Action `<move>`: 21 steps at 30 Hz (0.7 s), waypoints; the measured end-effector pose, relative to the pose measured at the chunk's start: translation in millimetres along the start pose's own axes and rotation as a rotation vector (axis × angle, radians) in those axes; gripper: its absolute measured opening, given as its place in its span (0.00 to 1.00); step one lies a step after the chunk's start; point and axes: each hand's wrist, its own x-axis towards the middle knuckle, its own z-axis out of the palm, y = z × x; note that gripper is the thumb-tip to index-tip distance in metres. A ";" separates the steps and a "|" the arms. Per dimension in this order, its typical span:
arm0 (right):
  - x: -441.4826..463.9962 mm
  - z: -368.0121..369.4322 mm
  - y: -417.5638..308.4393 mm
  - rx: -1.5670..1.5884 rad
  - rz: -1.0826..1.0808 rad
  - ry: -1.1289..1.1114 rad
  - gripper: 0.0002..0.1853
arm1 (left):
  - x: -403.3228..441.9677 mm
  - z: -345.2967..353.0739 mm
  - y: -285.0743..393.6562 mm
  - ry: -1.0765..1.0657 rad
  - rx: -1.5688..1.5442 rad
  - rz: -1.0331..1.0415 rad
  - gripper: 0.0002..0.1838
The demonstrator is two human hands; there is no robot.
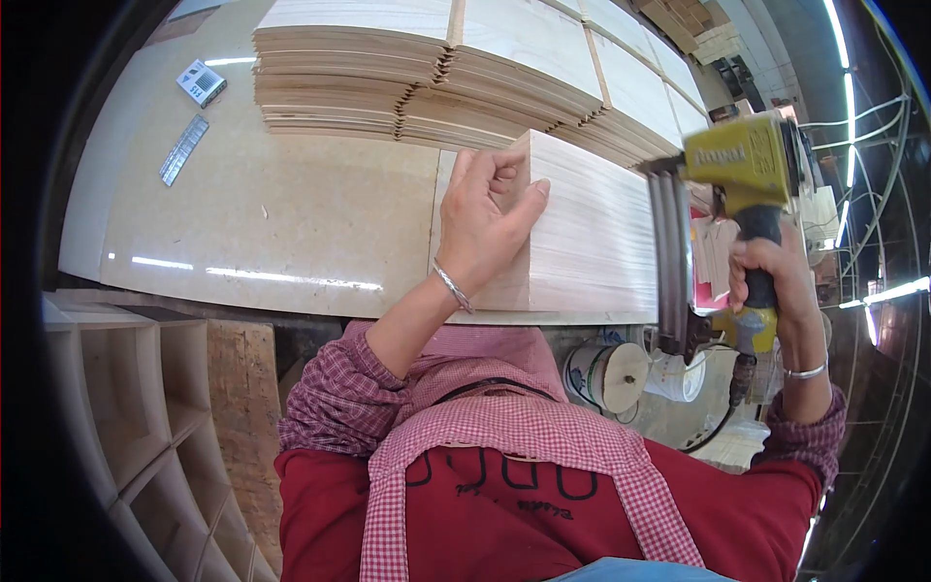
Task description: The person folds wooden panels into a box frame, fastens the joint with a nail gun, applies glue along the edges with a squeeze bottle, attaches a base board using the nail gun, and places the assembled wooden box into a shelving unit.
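My left hand [485,213] has its fingers curled and its thumb at the near end of a pale wooden box [593,228], gripping it by the edge. The box rests on the worktable, with its broad grained side showing. What lies under the curled fingers is partly hidden. Off the box's right end, my right hand [771,272] is wrapped around the black handle of a yellow nail gun [737,160]. The gun's nose points left, close to the box's upper right corner. An air hose [739,378] runs from the base of its handle.
Stacked wooden boards [359,63] line the back of the worktable [291,233]. A small nail box [202,83] and a metallic nail strip [183,150] lie at left. Below stand wooden compartments [121,388] and, right of my body, white buckets [677,376].
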 end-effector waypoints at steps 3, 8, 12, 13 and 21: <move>-13.9 -19.0 35.3 0.009 0.018 0.138 0.08 | 6.4 -1.6 -16.6 0.007 0.017 -0.052 0.20; -23.6 -28.4 86.1 0.075 0.095 0.163 0.09 | 41.6 -12.7 -39.1 -0.206 -0.211 -0.214 0.22; -23.8 -24.7 112.5 0.210 0.157 0.050 0.10 | 47.9 -10.7 -48.1 -0.228 -0.374 -0.263 0.19; -24.9 -21.4 114.1 0.227 0.153 0.044 0.10 | 51.6 -14.5 -46.5 -0.233 -0.358 -0.259 0.19; -20.4 -10.8 129.5 0.247 0.098 -0.126 0.09 | 100.2 -17.1 84.1 -0.547 0.326 -0.075 0.20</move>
